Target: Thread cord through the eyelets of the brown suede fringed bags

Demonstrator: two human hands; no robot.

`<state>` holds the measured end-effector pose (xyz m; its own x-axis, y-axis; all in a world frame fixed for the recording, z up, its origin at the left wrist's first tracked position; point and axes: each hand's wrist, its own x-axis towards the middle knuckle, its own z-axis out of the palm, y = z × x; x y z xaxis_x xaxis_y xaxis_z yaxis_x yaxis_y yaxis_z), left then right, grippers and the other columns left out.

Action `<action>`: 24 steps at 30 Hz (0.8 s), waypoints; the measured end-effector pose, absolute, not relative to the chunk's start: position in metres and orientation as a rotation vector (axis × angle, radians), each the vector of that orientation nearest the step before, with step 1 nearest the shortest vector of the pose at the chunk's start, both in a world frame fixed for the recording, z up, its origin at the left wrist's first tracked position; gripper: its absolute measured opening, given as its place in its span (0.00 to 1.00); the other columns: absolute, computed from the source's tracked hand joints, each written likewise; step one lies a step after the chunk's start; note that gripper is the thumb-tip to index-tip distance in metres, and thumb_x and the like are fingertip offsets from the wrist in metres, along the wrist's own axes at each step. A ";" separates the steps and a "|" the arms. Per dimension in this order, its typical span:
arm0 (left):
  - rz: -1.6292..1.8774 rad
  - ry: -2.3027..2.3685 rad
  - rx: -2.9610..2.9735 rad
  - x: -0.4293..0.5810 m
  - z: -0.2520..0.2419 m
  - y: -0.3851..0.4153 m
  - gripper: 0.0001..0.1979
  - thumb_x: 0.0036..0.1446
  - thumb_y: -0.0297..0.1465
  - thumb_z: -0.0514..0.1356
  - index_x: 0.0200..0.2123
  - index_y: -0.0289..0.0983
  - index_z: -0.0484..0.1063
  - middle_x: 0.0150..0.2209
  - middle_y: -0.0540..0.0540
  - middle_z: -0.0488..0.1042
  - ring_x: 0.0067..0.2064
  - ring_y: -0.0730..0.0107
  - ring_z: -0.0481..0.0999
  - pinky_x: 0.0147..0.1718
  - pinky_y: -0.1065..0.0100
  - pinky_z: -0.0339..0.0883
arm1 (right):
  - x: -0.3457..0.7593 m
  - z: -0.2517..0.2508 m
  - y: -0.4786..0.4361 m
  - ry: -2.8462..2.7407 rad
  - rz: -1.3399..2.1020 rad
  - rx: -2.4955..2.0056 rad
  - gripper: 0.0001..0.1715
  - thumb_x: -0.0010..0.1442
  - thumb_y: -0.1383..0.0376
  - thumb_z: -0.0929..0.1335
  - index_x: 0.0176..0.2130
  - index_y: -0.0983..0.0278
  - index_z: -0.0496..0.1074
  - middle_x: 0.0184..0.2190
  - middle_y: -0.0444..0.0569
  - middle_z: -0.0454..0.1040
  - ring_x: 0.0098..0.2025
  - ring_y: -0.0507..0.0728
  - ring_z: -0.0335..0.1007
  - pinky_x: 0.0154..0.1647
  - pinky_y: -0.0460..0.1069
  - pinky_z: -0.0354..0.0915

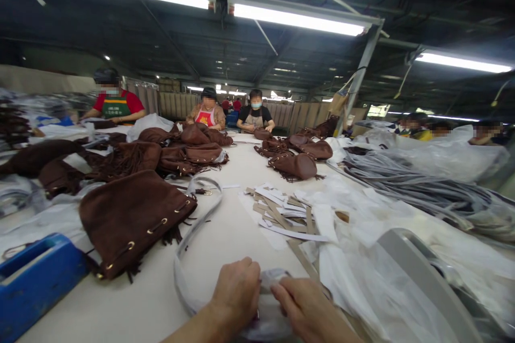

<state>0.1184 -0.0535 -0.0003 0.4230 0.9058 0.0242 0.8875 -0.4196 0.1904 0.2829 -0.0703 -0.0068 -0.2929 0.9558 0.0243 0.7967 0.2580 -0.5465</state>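
At the near edge of the table, my left hand [238,290] is closed on a piece of clear plastic wrap [270,305]. My right hand [303,303] pinches the same plastic from the other side, thumb and fingers together. What lies inside the wrap is mostly hidden between the hands. A long strap in greyish plastic [180,265] loops from beside my left hand up toward a brown fringed bucket bag [132,211]. The bag lies on its side, with gold eyelets along its lower right edge, apart from both hands.
A blue tape dispenser [40,289] stands front left. More brown bags [293,166] lie farther back on both sides. Paper strips [285,211] are piled right of centre. Plastic-covered straps [418,187] and a grey curved object [426,273] are at right. Several co-workers [255,112] sit beyond.
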 end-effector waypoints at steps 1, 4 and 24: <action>0.213 1.585 2.534 0.119 -0.001 -0.055 0.10 0.58 0.25 0.51 0.38 0.35 0.72 0.38 0.41 0.76 0.41 0.54 0.77 0.40 0.56 0.72 | 0.281 -0.004 -0.071 -2.038 0.948 -1.647 0.25 0.66 0.56 0.55 0.24 0.63 0.66 0.19 0.47 0.70 0.19 0.54 0.66 0.19 0.46 0.59; 0.225 1.510 2.584 0.122 -0.004 -0.059 0.09 0.58 0.24 0.52 0.38 0.36 0.71 0.38 0.42 0.75 0.40 0.55 0.77 0.39 0.57 0.72 | 0.273 0.004 -0.068 -1.545 1.532 -1.610 0.27 0.62 0.48 0.55 0.29 0.65 0.66 0.20 0.46 0.71 0.15 0.50 0.63 0.13 0.44 0.58; -0.267 0.881 2.930 0.128 0.012 -0.091 0.06 0.59 0.25 0.55 0.38 0.34 0.72 0.38 0.42 0.77 0.35 0.57 0.78 0.27 0.64 0.69 | 0.292 0.018 -0.052 -1.905 1.275 -1.780 0.11 0.47 0.71 0.57 0.30 0.63 0.66 0.16 0.39 0.67 0.13 0.48 0.56 0.12 0.42 0.50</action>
